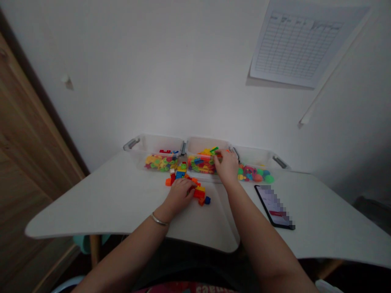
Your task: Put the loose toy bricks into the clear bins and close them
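Observation:
My left hand (180, 193), with a bracelet at the wrist, lies low on the table. Its fingers curl around joined toy building blocks; the grip is partly hidden. A red and yellow block (199, 192) shows by its fingertips, and a dark blue piece (207, 200) sits just beyond. Behind that hand stand blue, green and red blocks (180, 174). Over the middle clear plastic bin (207, 143), my right hand (227, 165) reaches among mixed pieces, thumb and fingers slightly apart. Close to its fingertips is a green block (214, 149).
Clear bins of colourful pieces flank the middle one, a left bin (152, 142) and a right bin (256, 152). A phone (271, 207) lies on the white table (100, 199) beside my right forearm. A printed sheet (299, 44) hangs on the wall behind.

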`<state>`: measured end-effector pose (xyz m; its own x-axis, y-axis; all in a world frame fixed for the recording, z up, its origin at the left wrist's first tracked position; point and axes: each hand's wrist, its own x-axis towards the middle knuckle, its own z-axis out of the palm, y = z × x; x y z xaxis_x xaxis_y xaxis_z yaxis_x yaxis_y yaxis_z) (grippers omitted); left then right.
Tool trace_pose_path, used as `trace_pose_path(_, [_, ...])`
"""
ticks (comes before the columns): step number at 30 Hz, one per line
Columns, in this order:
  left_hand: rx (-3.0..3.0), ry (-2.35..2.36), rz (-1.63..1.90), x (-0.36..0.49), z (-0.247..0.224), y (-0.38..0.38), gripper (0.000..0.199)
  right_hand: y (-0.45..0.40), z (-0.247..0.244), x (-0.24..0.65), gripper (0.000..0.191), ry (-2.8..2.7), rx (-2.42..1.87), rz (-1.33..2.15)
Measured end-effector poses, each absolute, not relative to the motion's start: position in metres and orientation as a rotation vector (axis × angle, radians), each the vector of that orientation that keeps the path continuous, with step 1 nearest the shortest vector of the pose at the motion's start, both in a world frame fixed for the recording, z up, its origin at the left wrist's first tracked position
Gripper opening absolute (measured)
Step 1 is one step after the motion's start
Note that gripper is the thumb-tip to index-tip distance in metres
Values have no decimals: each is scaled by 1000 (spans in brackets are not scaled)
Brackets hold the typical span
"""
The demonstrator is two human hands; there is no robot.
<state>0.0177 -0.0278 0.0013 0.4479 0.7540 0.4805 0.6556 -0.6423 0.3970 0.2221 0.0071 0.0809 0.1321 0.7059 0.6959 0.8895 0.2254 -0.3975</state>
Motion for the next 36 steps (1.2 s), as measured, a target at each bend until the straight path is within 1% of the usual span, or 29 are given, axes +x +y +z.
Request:
trace_pose_path(5, [2538,1241,995,18,0,-27,19,7,75,220,28,-1670,-1448,-377])
trace_pose_path(13, [2529,1257,1024,17,2,-27,20,-9,67,218,34,-1706,-1385,-395])
trace_pose_path(16, [2523,1276,1033,17,2,-28,19,-17,58,215,27,-1775,-1308,-296])
trace_pose_path(21, [2531,1310,1016,16,0,-28,17,-27,30,209,20,-2084,-1185,116])
trace_pose_path(23, [2536,1316,1003,16,0,-27,17,-30,21,208,20,-2165,-1196,244])
trace_pose_path(25, [2539,1317,994,16,-1,-26,17,-33,15,208,27,-2194,-1224,321])
trace_pose_path(28, [2537,1311,990,16,-1,-25,17,-35,11,209,31,-2172,-1277,363])
trace_pose_path(33, [2541,1306,975,16,0,-26,16,-33,9,213,26,-2125,-1374,335])
trace_pose_path(36, [2539,1318,973,16,1,-25,16,-32,7,215,27,-2123,-1418,314])
